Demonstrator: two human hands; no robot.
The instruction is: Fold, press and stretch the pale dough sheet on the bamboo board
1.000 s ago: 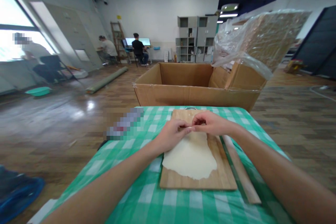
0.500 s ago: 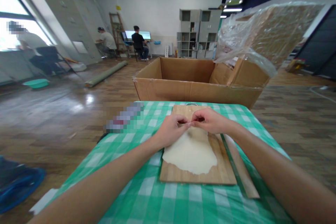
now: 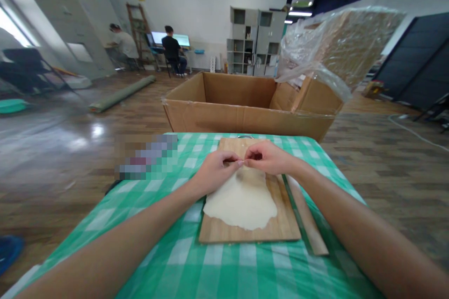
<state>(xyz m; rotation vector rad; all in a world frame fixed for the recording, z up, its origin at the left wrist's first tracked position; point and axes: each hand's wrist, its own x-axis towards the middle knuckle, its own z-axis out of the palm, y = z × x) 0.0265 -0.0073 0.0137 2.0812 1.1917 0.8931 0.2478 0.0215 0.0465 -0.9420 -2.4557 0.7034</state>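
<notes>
Dough sheet [image 3: 240, 201] lies flat on cutting board [image 3: 280, 226], middle of tabletop [image 3: 196, 266]. Left hand [image 3: 213, 173] and right hand [image 3: 268, 158] both pinch far edge. Looks thin, soft, light, probably tears easily; take edge with both hands, wide. Rolling pin [image 3: 307, 219] right of board.

table [image 3: 224, 271]: green-checked cloth | on it: wooden cutting board [image 3: 280, 229] | wooden stick [image 3: 308, 224] just right of board

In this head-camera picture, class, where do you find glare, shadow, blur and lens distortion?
Head view: glare on the wooden floor at left; a soft shadow under the hands on the dough sheet; the forearms stretch wide toward the bottom corners; a pixelated patch hides something on the green checked tablecloth.
</notes>
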